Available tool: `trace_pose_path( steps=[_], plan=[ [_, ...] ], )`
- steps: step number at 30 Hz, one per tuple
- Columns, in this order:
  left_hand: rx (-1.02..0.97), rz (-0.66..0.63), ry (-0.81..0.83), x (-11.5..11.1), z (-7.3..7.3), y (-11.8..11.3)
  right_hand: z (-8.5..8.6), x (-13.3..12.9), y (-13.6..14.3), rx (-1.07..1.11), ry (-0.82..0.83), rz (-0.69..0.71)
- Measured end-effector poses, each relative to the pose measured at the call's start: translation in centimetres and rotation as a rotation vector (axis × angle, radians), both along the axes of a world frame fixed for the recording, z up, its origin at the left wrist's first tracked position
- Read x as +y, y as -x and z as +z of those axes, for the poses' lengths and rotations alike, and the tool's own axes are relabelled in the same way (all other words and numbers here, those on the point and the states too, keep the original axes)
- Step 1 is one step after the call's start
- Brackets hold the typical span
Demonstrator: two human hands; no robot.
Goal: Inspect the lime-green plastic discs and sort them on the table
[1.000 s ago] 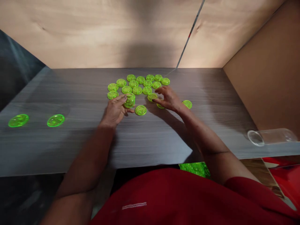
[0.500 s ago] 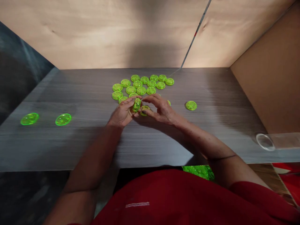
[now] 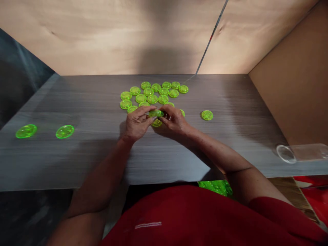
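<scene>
Between both hands, just above the table, is a clear green plastic yo-yo-like disc [image 3: 155, 113], seen nearly edge-on. My left hand [image 3: 138, 123] pinches its left side with thumb and fingers. From the right, my right hand [image 3: 174, 119] closes thumb and fingertips on the other side. Below the held disc, another green disc [image 3: 156, 122] lies on the table, partly hidden. Behind my hands, several similar green discs [image 3: 152, 99] lie flat in loose rows, the nearest ones partly covered by my fingers.
Two green discs [image 3: 65, 131] lie apart at the left, and a single disc [image 3: 207, 115] at the right. A clear plastic tube [image 3: 307, 152] rests on its side at the right edge. Panels enclose the grey table [image 3: 102, 157] behind and at the right. Green pieces [image 3: 215, 187] show below the front edge.
My right hand has come in to grip the disc together with my left. The disc has turned from upright to nearly level. The whole view has shifted slightly.
</scene>
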State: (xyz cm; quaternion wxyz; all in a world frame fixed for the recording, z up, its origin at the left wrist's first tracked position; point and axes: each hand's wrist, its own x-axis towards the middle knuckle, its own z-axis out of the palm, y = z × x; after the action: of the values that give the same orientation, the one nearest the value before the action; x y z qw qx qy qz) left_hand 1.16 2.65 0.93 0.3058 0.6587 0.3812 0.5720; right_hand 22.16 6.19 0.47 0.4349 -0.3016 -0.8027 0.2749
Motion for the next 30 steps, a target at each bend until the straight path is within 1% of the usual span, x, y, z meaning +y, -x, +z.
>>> trace_pose_path(
  steps=[4,8,11,15,18,22,26,30],
  plan=[
    [0.125,0.047,-0.115,0.1,-0.2,0.1,-0.4,0.3,-0.2,0.027,-0.004,0.014],
    [0.223,0.075,-0.247,0.1,0.2,0.2,-0.8,0.7,-0.3,0.061,-0.015,0.031],
    [0.252,0.080,-0.292,0.0,0.3,0.3,-1.2,0.9,-0.2,0.063,-0.002,0.022],
    [0.282,0.097,-0.321,-0.2,0.2,0.3,-1.3,0.6,-0.1,0.069,-0.015,0.018],
    [0.297,0.107,-0.317,-0.5,0.2,0.0,-1.1,0.3,-0.2,0.044,-0.031,0.007],
    [0.317,0.099,-0.226,-0.5,0.3,-0.2,-1.2,0.2,-0.3,0.002,-0.046,0.013],
    [0.363,0.066,-0.164,0.1,0.1,0.3,-2.0,0.1,0.0,-0.044,-0.071,-0.011],
    [0.423,0.051,-0.093,0.7,-1.0,0.7,-3.2,-0.4,0.6,-0.062,-0.067,-0.055]
  ],
)
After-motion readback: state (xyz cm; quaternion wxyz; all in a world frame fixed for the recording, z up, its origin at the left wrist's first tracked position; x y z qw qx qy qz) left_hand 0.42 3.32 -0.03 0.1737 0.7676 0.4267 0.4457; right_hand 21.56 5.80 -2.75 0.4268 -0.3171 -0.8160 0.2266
